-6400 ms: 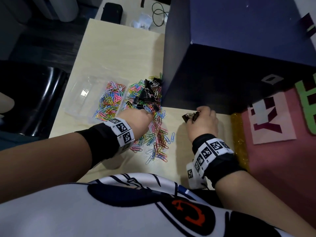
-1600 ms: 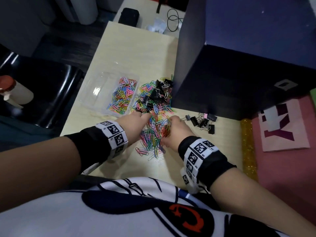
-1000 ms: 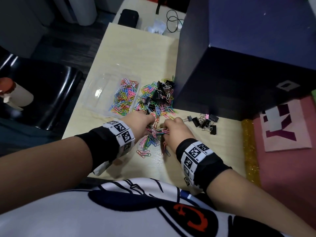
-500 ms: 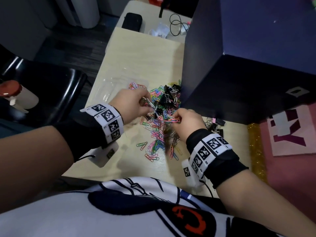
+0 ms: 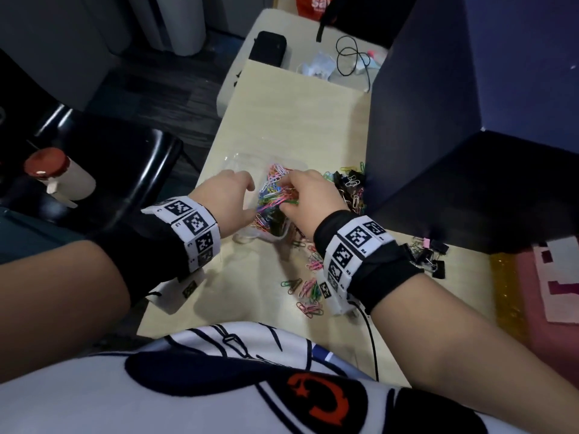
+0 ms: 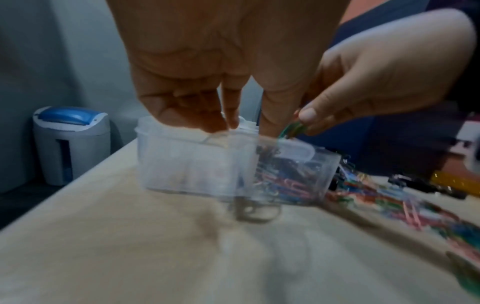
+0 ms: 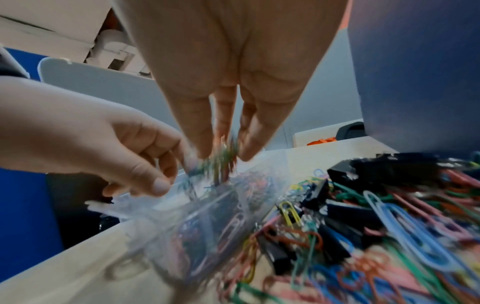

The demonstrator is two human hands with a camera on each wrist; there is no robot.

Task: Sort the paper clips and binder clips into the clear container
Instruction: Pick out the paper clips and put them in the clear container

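A bunch of coloured paper clips (image 7: 224,162) is pinched in the right hand (image 5: 308,200) over the clear container (image 6: 197,162) on the bench (image 5: 300,120); the left hand (image 5: 227,203) hangs beside it, fingers loosely curled, nothing seen held. Clips judged light, slippery, tangle-prone: best pinched in small bunches. Binder clips (image 5: 430,256) judged stiffer, best taken by the body.

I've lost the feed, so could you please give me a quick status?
Right hand pinches paper clips over the clear container. Left hand beside it, grip unclear. Binder clips lie unsorted on the table.
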